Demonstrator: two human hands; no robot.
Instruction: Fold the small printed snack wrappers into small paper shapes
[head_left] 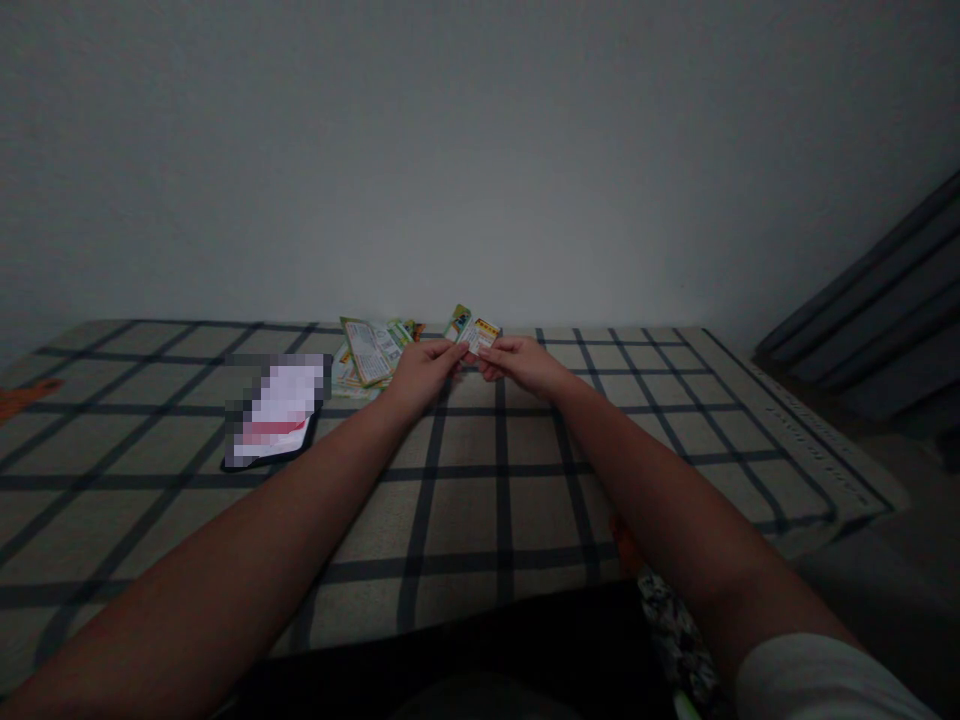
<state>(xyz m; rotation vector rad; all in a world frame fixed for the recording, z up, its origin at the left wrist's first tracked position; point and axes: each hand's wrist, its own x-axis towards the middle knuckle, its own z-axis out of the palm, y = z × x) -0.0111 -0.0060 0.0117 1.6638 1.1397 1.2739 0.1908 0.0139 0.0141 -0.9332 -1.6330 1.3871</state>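
The head camera faces forward and down from above the near edge of the table [465, 520], past left hand [427, 372] and right hand [526, 363], well ahead, to both far corners and the wall [480, 160].

Setting: most likely a room in a home; which room cannot be determined. Evidence: table [465, 520] dressed in a household-type checked cloth, pale with dark lines, lettering [814, 435] along its right border. Plain painted wall [480, 170] directly behind. Dark pleated fabric [877, 290] at far right, apparently a curtain. Phone [281, 410] lying on the cloth, screen lit. Light dim throughout.
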